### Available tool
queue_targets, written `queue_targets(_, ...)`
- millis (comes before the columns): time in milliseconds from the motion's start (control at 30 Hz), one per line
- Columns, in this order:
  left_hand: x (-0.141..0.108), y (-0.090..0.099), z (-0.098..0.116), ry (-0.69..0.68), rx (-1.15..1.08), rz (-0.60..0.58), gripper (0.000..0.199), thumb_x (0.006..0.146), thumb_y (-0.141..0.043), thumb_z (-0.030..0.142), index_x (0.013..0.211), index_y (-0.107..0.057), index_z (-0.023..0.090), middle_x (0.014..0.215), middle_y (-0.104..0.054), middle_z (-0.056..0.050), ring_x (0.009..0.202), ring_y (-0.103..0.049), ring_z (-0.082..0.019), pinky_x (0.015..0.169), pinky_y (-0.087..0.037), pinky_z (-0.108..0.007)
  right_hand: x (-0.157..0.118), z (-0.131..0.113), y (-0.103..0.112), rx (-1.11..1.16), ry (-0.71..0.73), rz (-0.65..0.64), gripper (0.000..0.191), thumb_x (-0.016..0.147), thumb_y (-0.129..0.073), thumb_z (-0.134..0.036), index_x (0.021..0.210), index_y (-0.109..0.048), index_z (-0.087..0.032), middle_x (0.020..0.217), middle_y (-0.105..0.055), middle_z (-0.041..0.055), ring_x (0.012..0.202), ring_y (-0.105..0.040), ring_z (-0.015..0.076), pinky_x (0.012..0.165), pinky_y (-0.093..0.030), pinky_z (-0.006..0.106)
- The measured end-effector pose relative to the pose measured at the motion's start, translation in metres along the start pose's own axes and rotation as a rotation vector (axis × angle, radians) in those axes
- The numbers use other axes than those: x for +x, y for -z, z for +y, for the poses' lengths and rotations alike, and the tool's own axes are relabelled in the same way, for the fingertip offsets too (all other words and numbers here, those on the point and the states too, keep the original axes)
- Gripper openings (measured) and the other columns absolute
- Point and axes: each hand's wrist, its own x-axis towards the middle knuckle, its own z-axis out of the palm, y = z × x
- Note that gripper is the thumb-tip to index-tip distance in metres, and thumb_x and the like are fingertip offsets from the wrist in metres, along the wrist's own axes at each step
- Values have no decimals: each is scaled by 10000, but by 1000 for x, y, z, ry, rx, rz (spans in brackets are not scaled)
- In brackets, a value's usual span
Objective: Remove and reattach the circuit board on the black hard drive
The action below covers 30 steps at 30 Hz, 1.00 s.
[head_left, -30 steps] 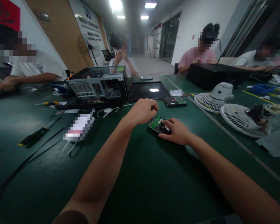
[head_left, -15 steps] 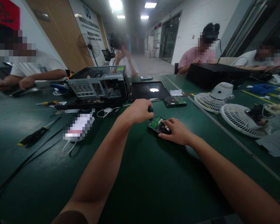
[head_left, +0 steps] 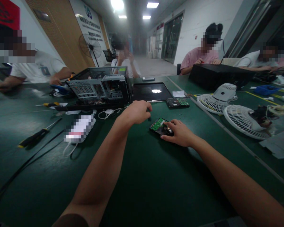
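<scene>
A hard drive with a green circuit board [head_left: 159,125] lies on the dark green table. My right hand [head_left: 176,133] grips its right side, fingers on top and thumb at the near edge. Up and left of the drive, my left hand [head_left: 139,112] is curled round a small dark tool, of which only a bit shows below the fingers. That tool is apart from the drive. A second drive [head_left: 178,103] rests farther back, beside a black flat panel [head_left: 150,91].
An open computer case [head_left: 98,86] stands at the back left. A phone [head_left: 80,128] and a screwdriver [head_left: 35,137] lie left. White fan parts [head_left: 245,121] and a black box [head_left: 220,75] are at right. Several people sit around the table.
My left hand has shifted slightly left, and the dark tool has moved away from the drive. My right hand and the drive stay put. At far left, a person's arm has drawn back.
</scene>
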Motion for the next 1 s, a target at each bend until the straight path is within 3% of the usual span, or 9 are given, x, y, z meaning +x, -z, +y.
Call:
queue_targets(167, 1, 0, 2, -40, -84, -15, 174, 884, -638, 283, 911, -787, 196, 951, -779, -67, 876, -711, -222, 839, -523, -337, 0, -1, 0, -3, 1, 0, 842, 856, -519, -793, 1484, -525, -233, 1308, -584, 184, 1172, -560, 379, 987, -477, 519)
queue_targets(367, 2, -2, 2, -50, -61, -13, 273, 840, -672, 232, 1093, -747, 163, 1141, -755, -105, 1008, -695, -257, 897, -527, -363, 0, -2, 1, -2, -1, -4, 825, 856, -534, -780, 1480, -534, -241, 1319, -578, 189, 1177, -554, 386, 980, -480, 523)
queue_targets(567, 1, -2, 1, -54, -46, -36, 285, 812, -661, 152, 1080, -753, 185, 1152, -749, -90, 1010, -690, -241, 901, -524, -332, 0, -3, 3, -17, -11, -12, 828, 853, -526, -790, 1477, -534, -245, 1316, -582, 177, 1177, -562, 373, 979, -485, 495)
queue_targets(667, 2, -2, 1, -81, -70, -37, 284, 812, -677, 137, 1075, -761, 204, 1140, -753, -64, 983, -692, -218, 900, -521, -315, 0, -4, 3, -13, -18, -16, 833, 851, -529, -791, 1481, -531, -247, 1330, -577, 181, 1188, -555, 383, 978, -487, 506)
queue_targets(833, 3, -2, 2, -92, -100, -46, 144, 887, -669, 258, 940, -792, 205, 975, -776, -54, 904, -705, -218, 844, -526, -329, 0, -3, 1, -15, -9, -3, 821, 859, -538, -777, 1481, -535, -242, 1321, -580, 182, 1189, -556, 381, 990, -482, 508)
queue_targets(1000, 5, -6, 1, -114, -69, 10, 289, 851, -717, 241, 1131, -744, 178, 1145, -736, -97, 1032, -681, -247, 925, -520, -355, 0, -2, 0, -14, -7, -4, 829, 857, -529, -786, 1482, -531, -242, 1332, -575, 183, 1194, -554, 381, 1002, -473, 516)
